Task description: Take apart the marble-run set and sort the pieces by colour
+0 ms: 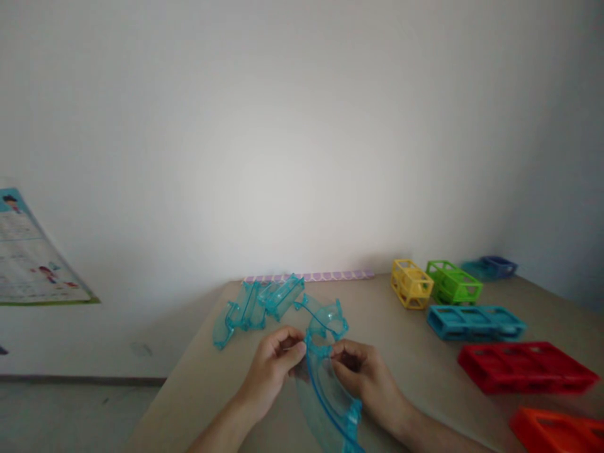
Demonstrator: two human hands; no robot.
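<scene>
your left hand and right hand pinch the curved blue piece at its far end, one grip on each side; its body extends toward you over the counter.

Curved piece: translucent turquoise-blue; back pieces: same turquoise, see-through; strip: lilac, whitish lattice; yellow cage; green cage; turquoise frame; red frame; orange frame; navy bin; tabletop: tan; wall: greyish white.
</scene>
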